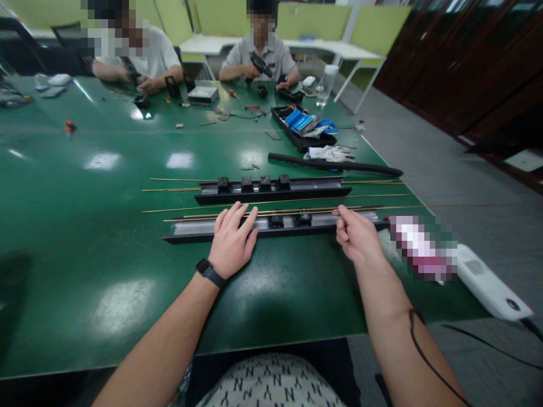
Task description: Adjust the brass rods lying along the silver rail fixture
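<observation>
My left hand lies palm down with its fingers spread over the nearer black channel, a long open profile with a pale inside. Thin brass-coloured rods run lengthwise along that channel and pass by the left fingertips. At the channel's right part, my right hand is closed in a pinch on a thin brass rod. Between my hands, small black blocks sit in the channel. Just beyond lies a second black channel holding several black blocks, with more thin rods beside it.
A black foam strip, white gloves and a black tray with blue packets lie farther back. To the right are a white handheld device and the table edge. Two people work across the table, one holding a power drill.
</observation>
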A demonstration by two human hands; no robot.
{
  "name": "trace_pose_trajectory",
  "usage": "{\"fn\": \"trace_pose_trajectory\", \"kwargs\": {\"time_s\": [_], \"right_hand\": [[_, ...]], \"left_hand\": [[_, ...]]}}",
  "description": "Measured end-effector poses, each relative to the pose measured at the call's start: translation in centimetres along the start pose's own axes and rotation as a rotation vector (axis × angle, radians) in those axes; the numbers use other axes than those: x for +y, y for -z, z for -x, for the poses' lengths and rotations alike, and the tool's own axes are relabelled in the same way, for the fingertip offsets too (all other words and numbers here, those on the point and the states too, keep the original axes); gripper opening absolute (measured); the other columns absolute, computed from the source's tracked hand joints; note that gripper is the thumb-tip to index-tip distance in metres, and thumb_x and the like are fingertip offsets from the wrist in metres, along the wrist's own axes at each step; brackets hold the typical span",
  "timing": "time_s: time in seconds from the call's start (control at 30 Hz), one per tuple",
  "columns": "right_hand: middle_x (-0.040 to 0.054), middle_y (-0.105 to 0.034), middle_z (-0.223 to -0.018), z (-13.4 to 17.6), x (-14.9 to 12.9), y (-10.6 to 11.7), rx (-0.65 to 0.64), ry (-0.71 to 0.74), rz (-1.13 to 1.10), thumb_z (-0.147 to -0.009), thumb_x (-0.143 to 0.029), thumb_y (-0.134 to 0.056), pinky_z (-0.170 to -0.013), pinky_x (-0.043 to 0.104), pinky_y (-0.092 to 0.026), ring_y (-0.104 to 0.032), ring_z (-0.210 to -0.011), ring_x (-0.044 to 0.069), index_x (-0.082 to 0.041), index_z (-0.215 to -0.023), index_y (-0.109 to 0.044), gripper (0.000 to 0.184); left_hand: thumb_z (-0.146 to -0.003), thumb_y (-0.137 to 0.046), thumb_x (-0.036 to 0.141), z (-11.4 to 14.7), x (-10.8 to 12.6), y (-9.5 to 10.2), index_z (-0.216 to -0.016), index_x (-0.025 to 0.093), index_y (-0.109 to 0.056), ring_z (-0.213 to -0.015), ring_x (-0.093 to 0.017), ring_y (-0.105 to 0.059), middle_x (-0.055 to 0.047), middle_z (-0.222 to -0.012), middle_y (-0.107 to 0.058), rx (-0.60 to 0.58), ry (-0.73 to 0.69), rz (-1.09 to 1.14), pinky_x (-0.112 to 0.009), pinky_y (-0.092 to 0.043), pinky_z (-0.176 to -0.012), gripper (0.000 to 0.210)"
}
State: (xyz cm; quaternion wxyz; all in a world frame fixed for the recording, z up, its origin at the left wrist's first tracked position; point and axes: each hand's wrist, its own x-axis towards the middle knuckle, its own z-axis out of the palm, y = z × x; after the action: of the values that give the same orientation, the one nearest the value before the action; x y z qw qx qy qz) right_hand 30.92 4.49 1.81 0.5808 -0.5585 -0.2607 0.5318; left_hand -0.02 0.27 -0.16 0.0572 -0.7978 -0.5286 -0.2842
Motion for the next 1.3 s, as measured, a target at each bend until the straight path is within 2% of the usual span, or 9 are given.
{"fn": "trace_pose_trajectory", "kwargs": {"time_s": [0.3,0.5,0.77,1.3], "right_hand": [[-0.0062,-0.053,-0.049,-0.14,-0.38,0.32,0.052,0.016,-0.009,-0.083,-0.038,-0.082,-0.024,0.014,-0.021,-0.035,-0.028,0.004,-0.017,-0.080,-0.067,0.026],[-0.0055,-0.053,-0.049,0.00,-0.30,0.21,0.041,0.003,-0.005,-0.086,-0.039,-0.080,-0.024,0.014,-0.020,-0.035,-0.028,0.004,-0.017,-0.082,-0.069,0.025],[-0.0052,-0.055,-0.051,0.28,-0.15,-0.06,-0.013,-0.010,0.004,-0.082,-0.038,-0.083,-0.024,0.014,-0.022,-0.036,-0.030,0.004,-0.015,-0.086,-0.072,0.025],[-0.0054,-0.053,-0.049,-0.08,-0.24,0.27,0.045,0.010,-0.024,-0.086,-0.031,-0.078,-0.023,0.014,-0.020,-0.035,-0.029,0.004,-0.014,-0.083,-0.072,0.019]], "left_hand": [[-0.102,-0.052,0.032,0.08,-0.06,-0.02,-0.154,0.023,-0.049,-0.154,-0.032,-0.037,-0.015,-0.155,-0.053,0.007,-0.006,-0.009,-0.054,-0.028,-0.126,0.053],[-0.103,-0.051,0.032,0.07,-0.05,-0.05,-0.153,0.021,-0.050,-0.154,-0.031,-0.037,-0.015,-0.155,-0.053,0.010,-0.010,-0.021,-0.052,-0.027,-0.126,0.051],[-0.102,-0.051,0.032,0.03,0.01,0.01,-0.153,0.022,-0.050,-0.153,-0.031,-0.039,-0.015,-0.154,-0.054,0.007,-0.005,-0.015,-0.052,-0.027,-0.126,0.052],[-0.102,-0.052,0.031,-0.01,-0.03,0.01,-0.153,0.020,-0.050,-0.153,-0.031,-0.038,-0.015,-0.155,-0.054,0.008,-0.016,-0.028,-0.051,-0.028,-0.126,0.052]]}}
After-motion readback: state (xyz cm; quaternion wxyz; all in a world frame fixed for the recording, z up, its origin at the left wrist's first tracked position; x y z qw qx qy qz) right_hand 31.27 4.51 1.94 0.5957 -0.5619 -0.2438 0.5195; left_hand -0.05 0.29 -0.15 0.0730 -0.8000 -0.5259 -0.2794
